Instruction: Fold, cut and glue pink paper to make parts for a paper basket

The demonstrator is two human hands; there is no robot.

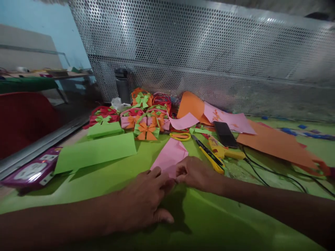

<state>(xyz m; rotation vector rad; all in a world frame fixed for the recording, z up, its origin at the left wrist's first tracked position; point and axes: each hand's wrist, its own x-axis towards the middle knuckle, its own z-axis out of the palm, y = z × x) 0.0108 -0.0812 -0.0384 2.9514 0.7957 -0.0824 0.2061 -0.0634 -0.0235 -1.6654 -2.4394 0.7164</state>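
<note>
A folded pink paper piece point(170, 153) lies on the green tabletop point(225, 216) in front of me. My right hand point(195, 172) has thumb and index finger pinched at the paper's near right edge. From the left, my left hand point(146, 198) presses its curled fingers on the near end of the same paper, its thumb stretched out to the side. The paper under the left fingertips is partly hidden. Just past my right hand lie black-and-yellow scissors point(209, 153). A yellow loop-shaped handle point(180, 136) is at the paper's far end.
A yellow glue gun point(225, 151) with a black cord and a dark phone point(225, 134) lie to the right. Green paper point(96, 153) and a purple power strip point(34, 169) are left. Small paper bags with bows point(146, 130), orange sheets point(277, 143) and a bottle point(122, 85) stand behind.
</note>
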